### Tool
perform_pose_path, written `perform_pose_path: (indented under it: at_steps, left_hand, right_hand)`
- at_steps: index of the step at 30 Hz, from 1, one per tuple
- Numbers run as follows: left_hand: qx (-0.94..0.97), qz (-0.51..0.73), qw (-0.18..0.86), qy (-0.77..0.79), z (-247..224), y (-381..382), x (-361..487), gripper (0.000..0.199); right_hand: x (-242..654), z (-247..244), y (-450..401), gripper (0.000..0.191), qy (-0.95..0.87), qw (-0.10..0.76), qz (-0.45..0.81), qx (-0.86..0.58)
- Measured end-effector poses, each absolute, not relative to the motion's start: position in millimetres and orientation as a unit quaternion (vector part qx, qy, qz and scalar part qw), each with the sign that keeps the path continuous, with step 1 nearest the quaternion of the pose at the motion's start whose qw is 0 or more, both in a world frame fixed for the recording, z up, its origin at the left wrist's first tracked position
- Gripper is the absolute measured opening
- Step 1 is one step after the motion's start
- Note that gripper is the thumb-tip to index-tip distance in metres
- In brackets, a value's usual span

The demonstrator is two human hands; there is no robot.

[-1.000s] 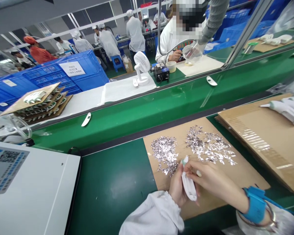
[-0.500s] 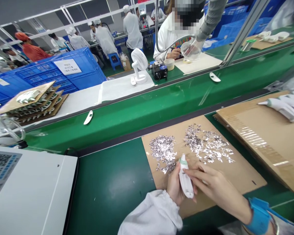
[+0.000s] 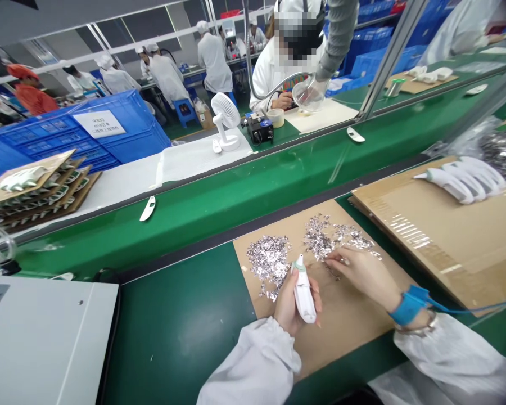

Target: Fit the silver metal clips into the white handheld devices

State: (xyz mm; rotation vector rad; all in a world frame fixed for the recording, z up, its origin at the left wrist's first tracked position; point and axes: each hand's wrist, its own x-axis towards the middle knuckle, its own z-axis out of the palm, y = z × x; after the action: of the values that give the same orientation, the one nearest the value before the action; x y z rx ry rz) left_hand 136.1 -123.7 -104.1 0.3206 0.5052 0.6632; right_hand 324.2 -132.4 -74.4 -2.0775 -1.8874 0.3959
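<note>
Right hand (image 3: 365, 275), now off the white plastic thermometer-shaped device (image 3: 303, 295) and reaching to the silver foil scraps (image 3: 335, 239), is drawing its fingers (image 3: 332, 261) narrow, while the left hand (image 3: 285, 306) is gripping that device steady over a brown cardboard sheet (image 3: 354, 332).

We're on a factory assembly floor: green conveyor belts (image 3: 219, 191) run along the workstations, blue crates (image 3: 109, 132) stand stacked nearby, and workers (image 3: 213, 59) in white coats and caps fill the rows.

One head-worn view — forward and down, close above the left hand (image 3: 290, 306) and right hand (image 3: 362, 275)
</note>
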Motion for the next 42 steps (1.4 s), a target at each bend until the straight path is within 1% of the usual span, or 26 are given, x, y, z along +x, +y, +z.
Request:
perform_pose_path:
  at_steps: [3, 5, 8, 10, 12, 15, 19, 23, 27, 31, 35, 38, 40, 42]
  left_hand:
    - [0.16, 0.318, 0.899, 0.255, -103.2, -122.6, 136.7, 0.04]
    - [0.163, 0.315, 0.898, 0.262, -102.7, -123.7, 136.7, 0.041]
    - [0.161, 0.311, 0.898, 0.265, -102.5, -125.1, 136.5, 0.043]
    - [0.155, 0.306, 0.9, 0.27, -102.7, -125.4, 136.5, 0.045]
    - [0.155, 0.298, 0.901, 0.273, -102.5, -125.5, 136.9, 0.047]
    - [0.164, 0.297, 0.899, 0.278, -100.9, -126.5, 137.7, 0.052]
    - [0.177, 0.304, 0.887, 0.297, -98.4, -128.7, 138.7, 0.057]
    - [0.178, 0.3, 0.887, 0.301, -99.1, -129.6, 139.0, 0.058]
    - [0.177, 0.291, 0.893, 0.295, -101.3, -130.0, 138.9, 0.06]
    - [0.172, 0.3, 0.892, 0.29, -102.4, -130.7, 138.7, 0.057]
    - [0.176, 0.306, 0.891, 0.285, -103.5, -131.5, 139.4, 0.055]
    - [0.17, 0.315, 0.889, 0.285, -105.3, -132.0, 140.6, 0.052]
    - [0.16, 0.312, 0.893, 0.28, -106.8, -132.0, 141.1, 0.052]
    - [0.156, 0.306, 0.901, 0.265, -108.1, -131.4, 140.9, 0.052]
  right_hand:
    - [316.5, -82.1, -126.7, 0.021, -0.644, 0.145, 0.121, -0.741]
    - [313.0, -82.9, -126.7, 0.02, -0.636, 0.141, 0.112, -0.75]
    - [313.6, -77.6, -131.9, 0.018, -0.626, 0.132, 0.103, -0.762]
    - [314.3, -70.1, -138.7, 0.017, -0.617, 0.142, 0.109, -0.766]
    - [311.2, -61.2, -147.0, 0.017, -0.618, 0.183, 0.153, -0.75]
    - [298.4, -50.0, -158.7, 0.015, -0.641, 0.246, 0.245, -0.684]
    - [281.5, -45.4, -166.9, 0.013, -0.687, 0.265, 0.289, -0.612]
    - [277.2, -49.2, -168.0, 0.013, -0.703, 0.298, 0.289, -0.578]
    - [276.0, -53.6, -169.4, 0.013, -0.698, 0.306, 0.295, -0.576]
    - [274.5, -53.8, -172.1, 0.014, -0.718, 0.297, 0.266, -0.57]
    - [275.9, -55.4, -172.7, 0.016, -0.755, 0.265, 0.216, -0.559]
    - [277.0, -58.0, -169.9, 0.02, -0.765, 0.248, 0.214, -0.555]
    - [277.5, -54.9, -167.3, 0.022, -0.759, 0.271, 0.236, -0.543]
    - [278.5, -44.1, -165.3, 0.018, -0.732, 0.322, 0.259, -0.541]
